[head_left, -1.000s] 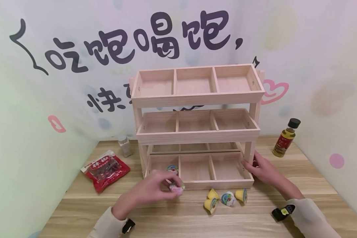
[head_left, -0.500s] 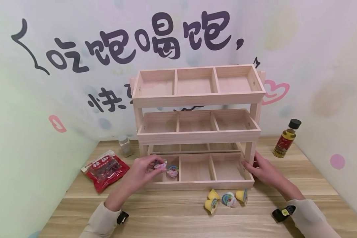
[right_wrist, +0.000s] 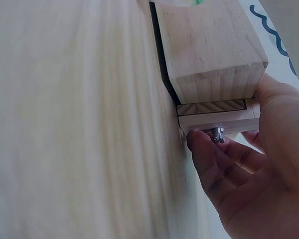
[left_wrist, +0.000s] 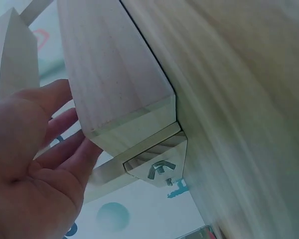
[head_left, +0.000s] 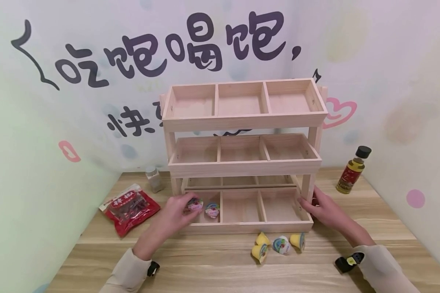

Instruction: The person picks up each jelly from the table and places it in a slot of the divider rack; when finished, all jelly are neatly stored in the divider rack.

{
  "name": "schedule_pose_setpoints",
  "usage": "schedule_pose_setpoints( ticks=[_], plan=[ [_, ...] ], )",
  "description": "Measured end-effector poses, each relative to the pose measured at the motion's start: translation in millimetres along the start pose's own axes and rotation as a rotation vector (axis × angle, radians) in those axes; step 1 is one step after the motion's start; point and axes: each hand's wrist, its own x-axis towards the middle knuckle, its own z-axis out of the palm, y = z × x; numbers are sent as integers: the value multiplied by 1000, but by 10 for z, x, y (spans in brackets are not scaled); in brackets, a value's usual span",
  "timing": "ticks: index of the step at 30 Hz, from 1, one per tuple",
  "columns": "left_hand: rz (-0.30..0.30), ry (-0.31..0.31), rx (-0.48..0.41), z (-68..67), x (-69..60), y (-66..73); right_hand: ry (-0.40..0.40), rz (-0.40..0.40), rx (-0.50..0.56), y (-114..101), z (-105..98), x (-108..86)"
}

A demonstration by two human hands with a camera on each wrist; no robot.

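Inside the rack's (head_left: 243, 169) bottom-left compartment (head_left: 210, 195), one jelly cup (head_left: 212, 211), another cup (head_left: 195, 204) pinched by my left hand (head_left: 173, 211), right hand (head_left: 323, 208) gripping the rack

The leftmost cup (head_left: 196, 204) is partly hidden; what fills the jar (head_left: 154, 181) seems unclear.

A wood-grained table (head_left: 205, 270) carries a three-tiered wooden rack (head_left: 243, 168). Left of the rack lies a red packet (head_left: 132, 209), with a small clear jar (head_left: 153, 179) standing behind it. Right of the rack stands a black-capped oil bottle (head_left: 350, 171). Just before the rack's right half lie four small cups (head_left: 281, 245), three showing yellow sides.
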Motion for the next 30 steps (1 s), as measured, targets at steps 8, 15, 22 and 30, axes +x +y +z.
schedule_pose_setpoints(
  ticks=[8,15,22,30],
  plan=[
    [-48,-91,51,49,15,51,4,-8,4,32,-8,1],
    [-138,-152,48,38,14,94,3,-25,10,48,7,8],
    [-214,-179,31,35,23,117,4,-24,15,50,9,10],
    [-241,-194,0,24,34,129,2,-13,5,32,11,3]
  ],
)
